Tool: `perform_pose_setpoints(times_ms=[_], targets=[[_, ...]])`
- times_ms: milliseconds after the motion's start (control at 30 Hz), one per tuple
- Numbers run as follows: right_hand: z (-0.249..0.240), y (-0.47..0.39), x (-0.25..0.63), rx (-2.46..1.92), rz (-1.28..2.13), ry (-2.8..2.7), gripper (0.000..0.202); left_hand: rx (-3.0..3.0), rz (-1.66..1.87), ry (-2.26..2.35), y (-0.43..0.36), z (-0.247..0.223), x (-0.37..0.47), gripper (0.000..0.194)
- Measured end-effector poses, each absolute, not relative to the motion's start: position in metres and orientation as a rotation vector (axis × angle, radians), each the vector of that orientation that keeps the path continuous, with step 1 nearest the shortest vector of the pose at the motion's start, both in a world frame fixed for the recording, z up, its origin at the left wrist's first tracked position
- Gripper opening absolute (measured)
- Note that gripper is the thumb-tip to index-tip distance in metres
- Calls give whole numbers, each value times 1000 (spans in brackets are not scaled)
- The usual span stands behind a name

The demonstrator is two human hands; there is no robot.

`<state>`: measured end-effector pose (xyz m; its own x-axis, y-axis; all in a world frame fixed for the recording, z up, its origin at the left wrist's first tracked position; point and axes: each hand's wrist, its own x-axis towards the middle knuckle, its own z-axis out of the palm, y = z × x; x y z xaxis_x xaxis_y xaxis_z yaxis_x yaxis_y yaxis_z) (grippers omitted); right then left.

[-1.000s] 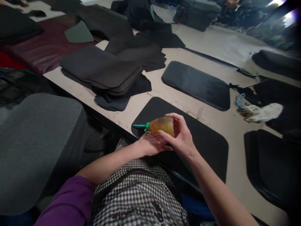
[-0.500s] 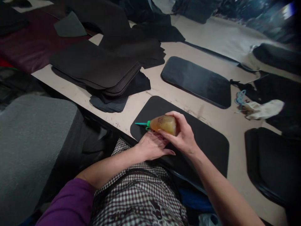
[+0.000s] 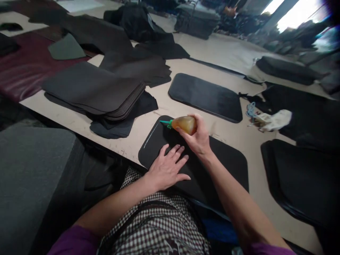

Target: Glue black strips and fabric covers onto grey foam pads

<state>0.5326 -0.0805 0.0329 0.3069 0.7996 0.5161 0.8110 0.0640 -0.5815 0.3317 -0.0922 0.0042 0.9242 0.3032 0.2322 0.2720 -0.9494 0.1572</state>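
Our right hand (image 3: pixel 199 140) holds the bottle (image 3: pixel 183 124) over the black panel (image 3: pixel 228 158), the fingers curled around it. Our left hand (image 3: pixel 166 170) lies on the panel, fingers spread. Near the panel's edge, we should squeeze softly, so the white line (image 3: pixel 149 137) stays even.

From my remote seat I see a purple L sleeve (image 3: pixel 75 241) ending nr the elbow, w/ a matching R sleeve (image 3: pixel 269 249) just showing. L hand (image 3: pixel 166 169) & R hand (image 3: pixel 200 140) are bare, forearms (image 3: pixel 122 203) too. Torso has a checked garment (image 3: pixel 155 226), sm. wht & dk squares, w/ a dk waistband (image 3: pixel 156 203) & dk print (image 3: pixel 173 245), partly cut off.
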Motion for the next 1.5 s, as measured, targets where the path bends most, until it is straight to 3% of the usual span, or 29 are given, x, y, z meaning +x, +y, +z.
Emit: perform_pose_setpoints(times_ms=[333,867,1267,1500], targets=[[36,-98,571,-1783,-124,-1381,56,3002,356,438,-94,7,333,70],[48,-316,687,-2154,-366,-969,60,2997,352,392,-94,2,338,63],[53,-377,679,-2164,-403,-837,56,3035,329,381,-95,-1,339,64],[69,-428,649,-2202,-198,-783,56,3045,285,391,-95,-3,339,65]])
